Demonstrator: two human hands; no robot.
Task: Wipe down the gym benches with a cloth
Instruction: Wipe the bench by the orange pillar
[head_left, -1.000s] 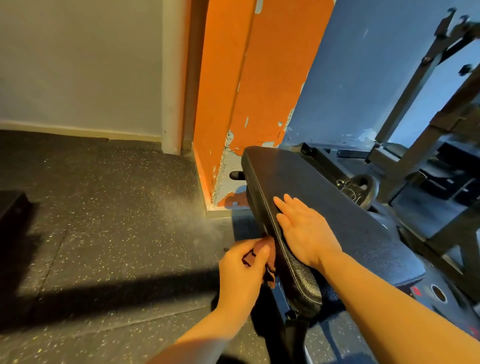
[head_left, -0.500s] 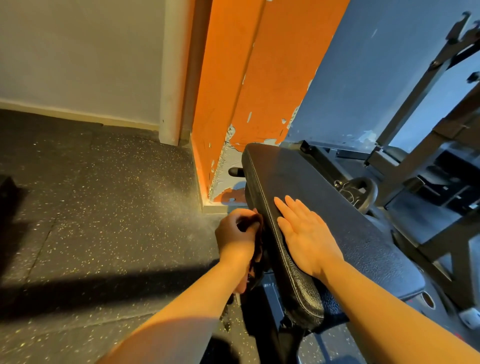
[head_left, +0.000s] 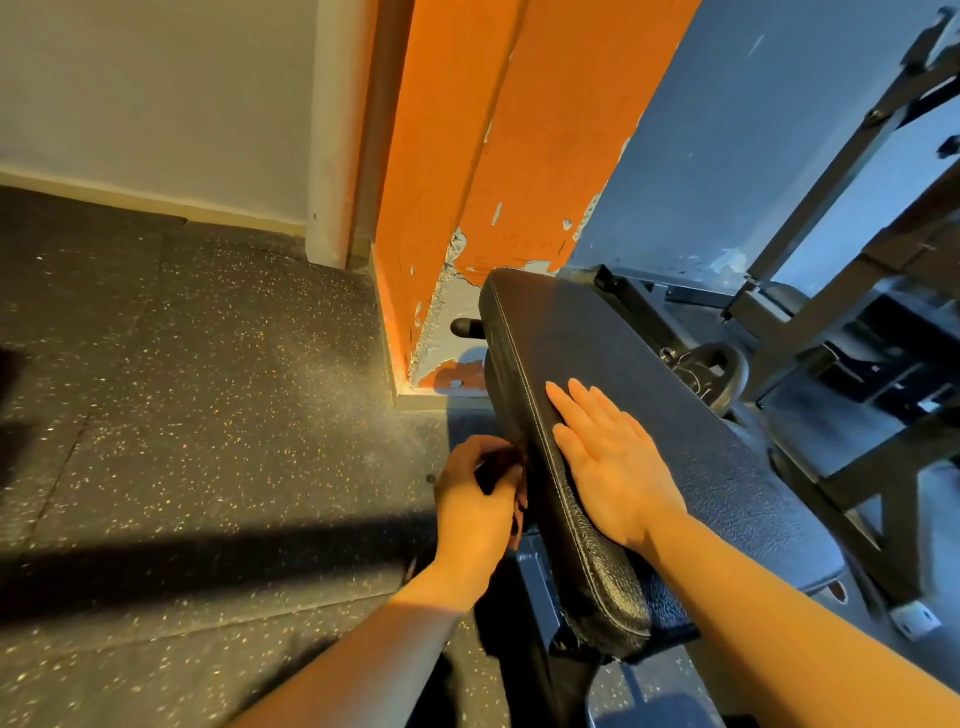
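Observation:
A black padded gym bench runs from the middle of the view toward the lower right. My right hand lies flat on its top near the left edge, fingers straight. My left hand is curled around a dark cloth and holds it against the bench's left side, just below the stitched seam. Most of the cloth is hidden inside my fist and in shadow.
An orange pillar with peeling paint stands just beyond the bench's far end. Speckled black rubber flooring spreads to the left. A kettlebell and a dark metal rack frame crowd the right side. A blue wall is behind.
My left hand with the cloth has slid along the bench's left side away from me. My right hand has stayed flat on the pad.

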